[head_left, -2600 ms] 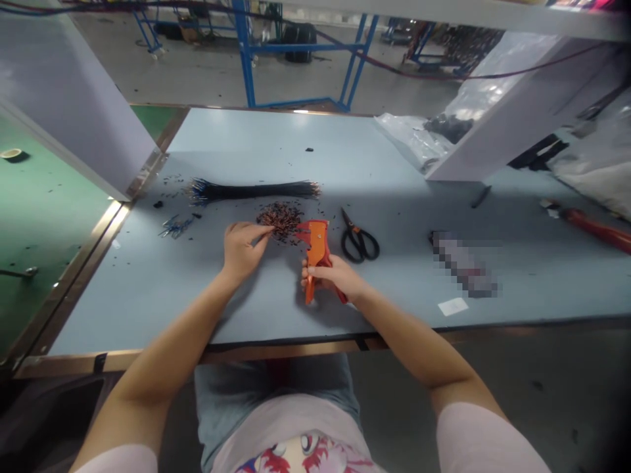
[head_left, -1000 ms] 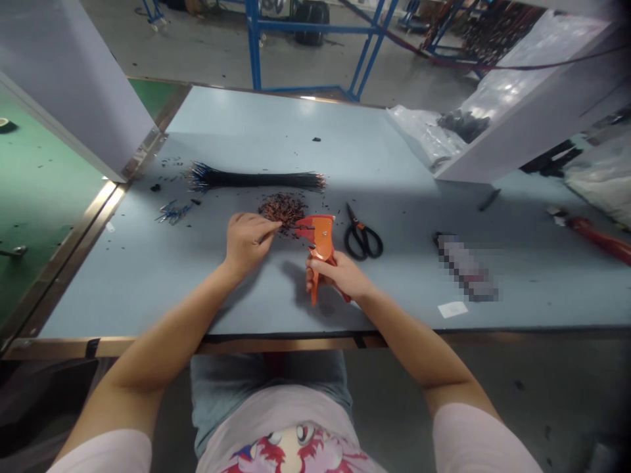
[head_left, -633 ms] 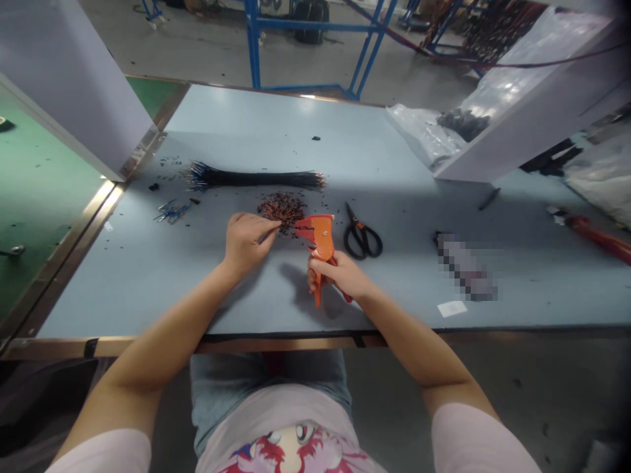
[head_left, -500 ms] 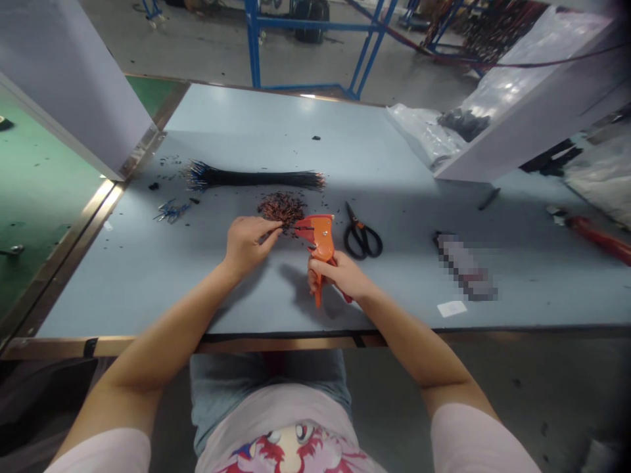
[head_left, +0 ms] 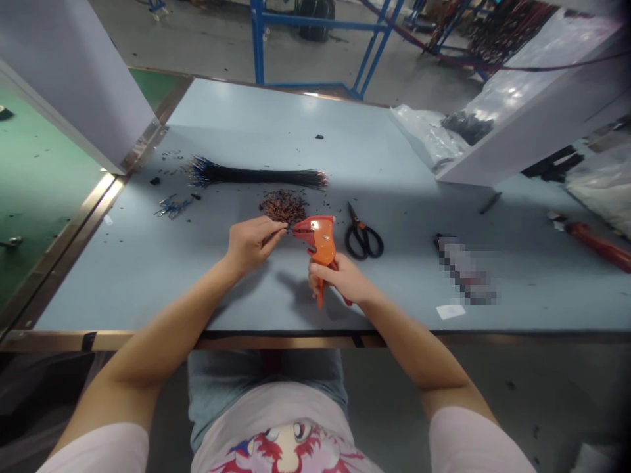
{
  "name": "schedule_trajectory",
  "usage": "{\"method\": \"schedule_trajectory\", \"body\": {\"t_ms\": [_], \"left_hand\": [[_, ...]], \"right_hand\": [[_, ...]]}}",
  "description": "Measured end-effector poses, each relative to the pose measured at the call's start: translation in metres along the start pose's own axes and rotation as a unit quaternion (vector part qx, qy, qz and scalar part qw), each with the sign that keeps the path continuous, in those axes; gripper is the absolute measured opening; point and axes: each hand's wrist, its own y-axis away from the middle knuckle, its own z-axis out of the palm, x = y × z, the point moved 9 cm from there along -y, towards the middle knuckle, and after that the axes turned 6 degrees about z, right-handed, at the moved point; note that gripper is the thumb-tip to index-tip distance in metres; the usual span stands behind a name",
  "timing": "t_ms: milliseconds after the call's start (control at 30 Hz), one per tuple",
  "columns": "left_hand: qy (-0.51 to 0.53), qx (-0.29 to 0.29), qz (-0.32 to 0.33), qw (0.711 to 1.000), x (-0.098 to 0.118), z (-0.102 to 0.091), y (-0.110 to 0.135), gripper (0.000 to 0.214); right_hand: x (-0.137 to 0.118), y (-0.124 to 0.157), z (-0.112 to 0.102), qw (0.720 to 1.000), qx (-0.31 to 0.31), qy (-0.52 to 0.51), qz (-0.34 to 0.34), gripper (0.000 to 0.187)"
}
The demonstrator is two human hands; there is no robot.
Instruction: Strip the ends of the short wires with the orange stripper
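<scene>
Left hand [head_left: 250, 247] closed in a pinch, holding a thin wire [head_left: 276, 232] whose far end points at 3 o'clock toward the nose of an orange wire stripper [head_left: 321, 244]; the wire end lies just beside the tool, and whether it enters the tool cannot be told. Right hand [head_left: 341, 278] closed around the stripper's handles, holding the tool upright with its nose at 12 o'clock and its lower end resting near the light blue surface [head_left: 296, 115].

At 12 o'clock from the left hand, a pile of short copper-tipped wires [head_left: 284, 208] lies close to the stripper. Farther out in the same direction, a bundle of long black wires [head_left: 256, 176] lies straight across the surface, with small blue-ended wire pieces [head_left: 172, 207] at its 8 o'clock. Black-handled scissors [head_left: 363, 241] lie at 3 o'clock from the stripper. Toward the far 3 o'clock edge rests a red-handled tool [head_left: 596, 248]; a clear plastic bag [head_left: 426, 136] lies at about 2 o'clock.
</scene>
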Motion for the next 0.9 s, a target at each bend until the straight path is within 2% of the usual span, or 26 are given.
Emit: {"method": "schedule_trajectory", "body": {"t_ms": [200, 433, 533, 633, 667, 767, 900], "left_hand": [[-0.032, 0.019, 0.042, 0.998, 0.006, -0.003, 0.0, 0.017], [-0.061, -0.002, 0.048, 0.997, 0.008, 0.0, 0.001, 0.017], [-0.075, -0.011, 0.052, 0.996, 0.008, 0.002, 0.001, 0.018], [-0.082, -0.003, 0.048, 0.996, 0.006, 0.001, 0.0, 0.017], [-0.085, 0.005, 0.037, 0.996, 0.004, -0.001, 0.0, 0.016], [-0.082, 0.028, -0.012, 0.996, -0.008, -0.005, -0.001, 0.014], [-0.058, 0.048, -0.032, 0.997, -0.015, -0.008, -0.001, 0.016]], "right_hand": [[0.002, -0.002, 0.001, 1.0, 0.004, 0.01, 0.004, 0.034], [0.006, -0.002, -0.002, 0.999, 0.033, 0.002, -0.003, 0.039], [0.008, -0.005, -0.003, 0.999, 0.032, -0.042, -0.005, 0.044], [0.012, -0.011, -0.005, 0.993, 0.004, -0.118, 0.005, 0.031], [0.014, -0.013, -0.006, 0.987, -0.005, -0.158, 0.014, 0.028], [0.022, -0.019, -0.013, 0.962, -0.017, -0.267, 0.049, 0.035], [0.028, -0.021, -0.017, 0.949, -0.015, -0.306, 0.075, 0.031]]}}
